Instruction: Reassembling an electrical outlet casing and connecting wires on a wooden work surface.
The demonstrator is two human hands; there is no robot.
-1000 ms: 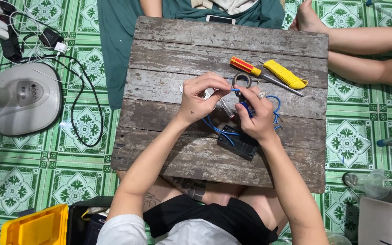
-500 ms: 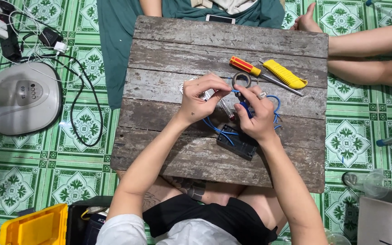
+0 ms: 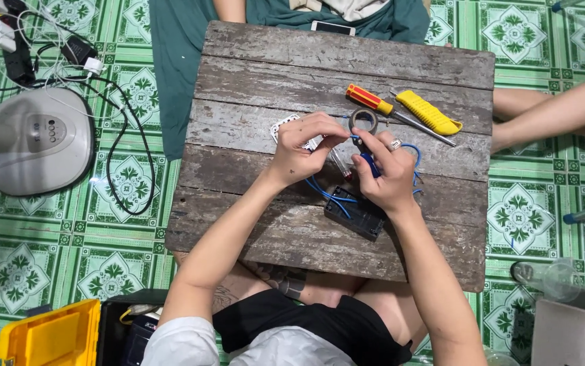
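Both forearms come up from the bottom of the view and meet over the middle of the wooden bench (image 3: 272, 61), elbows wide, wrists bent inward. The left hand (image 3: 302, 146) is curled, knuckles up, its grip clamped together on a white socket plate (image 3: 280, 127), thumb and fingertips pinching the plate's right edge and holding it just off the boards. The right hand (image 3: 387, 173), ring on one finger, sits close beside it, fingers folded tight, its grip clamped on a blue-handled tool (image 3: 368, 163) whose tip points toward the plate; whether the tip touches the plate I cannot tell, the fingers hide it. Blue wire (image 3: 326, 191) loops out from under both hands and trails down to a black box (image 3: 354, 213) lying on the bench just below the right wrist. More blue wire curls out to the right of the right hand. Just above the hands lies a roll of tape (image 3: 363, 120), flat on the boards, with an orange screwdriver (image 3: 369, 99) and a yellow knife (image 3: 430, 113) beside it, both angled down to the right. A phone (image 3: 333, 28) lies at the far edge of the bench. Off the bench, on the green tiled floor, a fan base (image 3: 38, 139) stands to the left, and a yellow toolbox (image 3: 52, 335) sits near the left elbow
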